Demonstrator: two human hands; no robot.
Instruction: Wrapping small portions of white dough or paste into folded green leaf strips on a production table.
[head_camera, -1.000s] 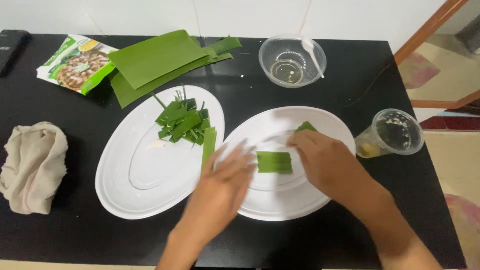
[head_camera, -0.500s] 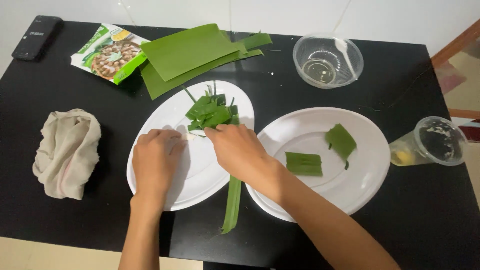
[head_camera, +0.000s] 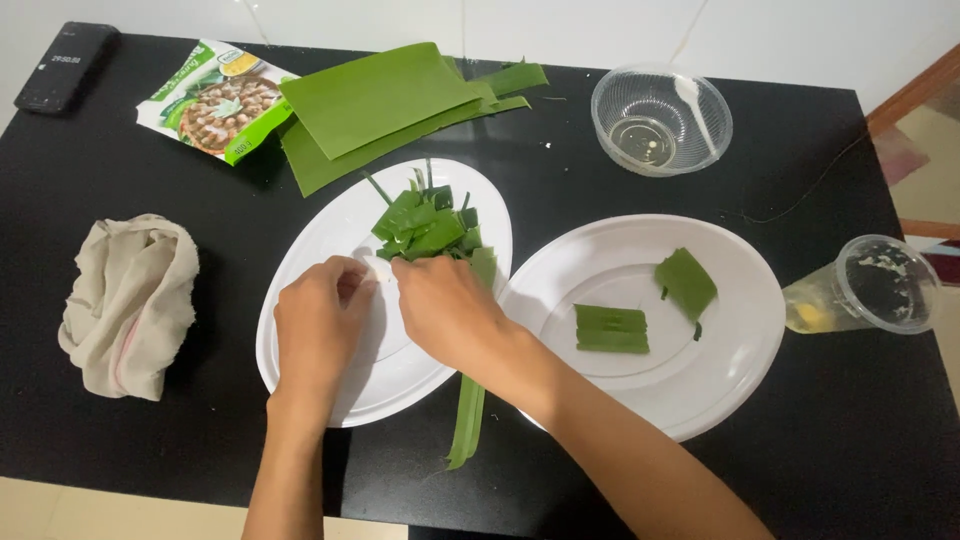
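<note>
A long leaf strip (head_camera: 468, 415) was pinned under the right hand (head_camera: 445, 310), curled narrow, on the left white plate (head_camera: 330, 390). At nine o'clock, the left hand (head_camera: 318, 325) was loosely curled, its hold untellable. Cut leaves (head_camera: 425, 225) were heaped at twelve o'clock.

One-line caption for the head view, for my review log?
Both hands, left hand and right hand, meet over the left white plate beside a pile of cut leaves.

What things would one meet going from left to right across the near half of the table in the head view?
Beige cloth → left hand → right hand → folded green leaf piece → clear plastic cup.
</note>
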